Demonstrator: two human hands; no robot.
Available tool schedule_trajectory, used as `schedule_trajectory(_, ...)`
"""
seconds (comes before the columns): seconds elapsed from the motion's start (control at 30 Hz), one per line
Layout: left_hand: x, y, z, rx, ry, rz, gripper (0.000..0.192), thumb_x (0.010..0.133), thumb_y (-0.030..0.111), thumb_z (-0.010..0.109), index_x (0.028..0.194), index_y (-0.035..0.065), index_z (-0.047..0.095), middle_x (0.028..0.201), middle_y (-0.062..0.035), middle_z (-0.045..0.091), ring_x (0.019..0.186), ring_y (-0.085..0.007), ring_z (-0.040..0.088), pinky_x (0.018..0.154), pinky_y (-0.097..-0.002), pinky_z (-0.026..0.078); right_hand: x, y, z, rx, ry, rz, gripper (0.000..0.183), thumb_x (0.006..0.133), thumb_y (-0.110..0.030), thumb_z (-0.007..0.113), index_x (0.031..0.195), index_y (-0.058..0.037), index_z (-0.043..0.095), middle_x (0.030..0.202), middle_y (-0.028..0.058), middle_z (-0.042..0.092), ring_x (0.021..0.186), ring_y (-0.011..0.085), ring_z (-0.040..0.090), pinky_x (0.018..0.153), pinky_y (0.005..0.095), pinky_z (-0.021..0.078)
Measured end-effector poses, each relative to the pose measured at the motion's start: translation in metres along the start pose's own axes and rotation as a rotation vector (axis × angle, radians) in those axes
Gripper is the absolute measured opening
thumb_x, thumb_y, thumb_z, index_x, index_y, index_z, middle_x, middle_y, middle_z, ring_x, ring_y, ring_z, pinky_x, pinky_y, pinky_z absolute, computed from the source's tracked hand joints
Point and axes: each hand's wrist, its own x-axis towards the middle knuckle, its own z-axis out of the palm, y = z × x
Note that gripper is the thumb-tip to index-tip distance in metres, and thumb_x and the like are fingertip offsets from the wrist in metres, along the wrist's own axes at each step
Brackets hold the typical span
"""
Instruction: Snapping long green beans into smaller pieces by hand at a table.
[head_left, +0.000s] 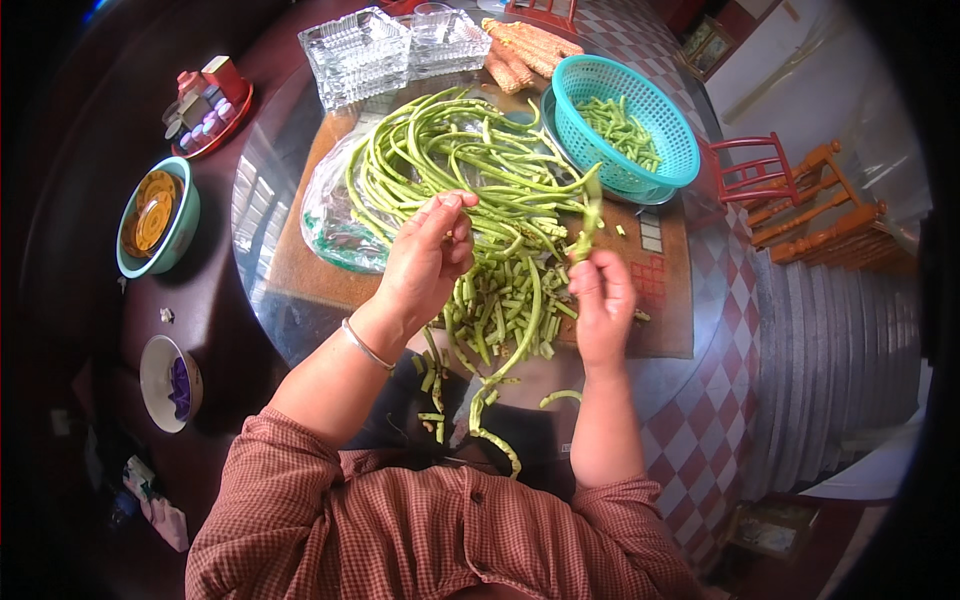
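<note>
My left hand (433, 251), with a bangle on its wrist, is raised over the long green beans (420, 150). Its thumb tip presses on the curled fingers; nothing shows between them. Motion blurs the green bean piece (591, 217) pinched upright in my right hand (604, 300). Below and between both hands lies a heap of short bean pieces (510, 307), with a few long beans across it. The uncut beans rest partly on a clear plastic bag (330, 225). At the far right, a turquoise plastic colander (679, 142), tilted over a metal basin (551, 124), contains short bean pieces (619, 131).
A brown mat (300, 277) covers part of the round glass tabletop (259, 296). Glass dishes (352, 60) and corn ears (525, 49) stand at the back. Leftward are a tray of small bottles (214, 135), a green basin (180, 247) and a white bowl (156, 390). Bean scraps (495, 439) lie near my lap.
</note>
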Motion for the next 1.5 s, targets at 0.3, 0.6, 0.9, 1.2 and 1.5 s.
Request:
schedule_trajectory(0.3, 0.002, -0.002, -0.001, -0.086, 0.092, -0.034, 0.014, 0.090, 0.024, 0.051, 0.095, 0.0114, 0.053, 0.065, 0.0057, 0.038, 0.054, -0.0057, 0.032, 0.047, -0.0191, 0.026, 0.002, -0.010, 0.003, -0.874, -0.321, 0.046, 0.018, 0.079, -0.022, 0.064, 0.078, -0.0054, 0.059, 0.075, 0.0069, 0.058, 0.071, 0.0256, 0.056, 0.065, 0.0327, 0.0431)
schedule_trajectory(0.6, -0.003, -0.009, 0.003, 0.260, -0.209, -0.165, 0.015, 0.089, 0.021, 0.053, 0.097, 0.0086, 0.056, 0.066, 0.0066, 0.041, 0.054, -0.0038, 0.034, 0.048, -0.0177, 0.027, 0.004, 0.001, -0.003, 0.162, -0.155, 0.302, 0.008, 0.087, -0.012, 0.057, 0.086, -0.0049, 0.054, 0.073, -0.0016, 0.055, 0.057, 0.0031, 0.047, 0.052, 0.0166, 0.0382)
schedule_trajectory(0.9, -0.011, -0.022, 0.010, 0.832, -0.611, -0.302, 0.018, 0.088, 0.020, 0.058, 0.089, 0.0016, 0.061, 0.074, 0.0040, 0.057, 0.071, -0.0030, 0.048, 0.065, -0.0204, 0.042, 0.004, -0.003, -0.003, 0.545, 0.055, 0.287, 0.010, 0.091, -0.014, 0.051, 0.096, -0.0052, 0.051, 0.080, 0.0019, 0.054, 0.063, 0.0065, 0.047, 0.056, 0.0183, 0.0395)
schedule_trajectory(1.2, -0.012, -0.031, 0.010, 0.664, -0.401, -0.159, 0.015, 0.089, 0.015, 0.055, 0.084, 0.0012, 0.061, 0.071, 0.0046, 0.055, 0.062, -0.0014, 0.043, 0.055, -0.0176, 0.036, -0.008, -0.006, 0.014, 0.342, -0.213, 0.287, 0.010, 0.090, -0.013, 0.053, 0.095, -0.0048, 0.053, 0.080, -0.0023, 0.053, 0.066, 0.0052, 0.047, 0.064, 0.0185, 0.0401)
schedule_trajectory(1.5, -0.013, -0.020, 0.010, 0.349, -0.113, 0.170, 0.010, 0.090, 0.013, 0.053, 0.090, 0.0039, 0.058, 0.068, 0.0058, 0.050, 0.058, -0.0015, 0.041, 0.051, -0.0169, 0.033, -0.006, 0.009, 0.016, 1.386, -0.139, 0.705, 0.013, 0.091, -0.022, 0.049, 0.093, -0.0100, 0.052, 0.084, 0.0005, 0.050, 0.074, 0.0110, 0.048, 0.065, 0.0240, 0.0400)
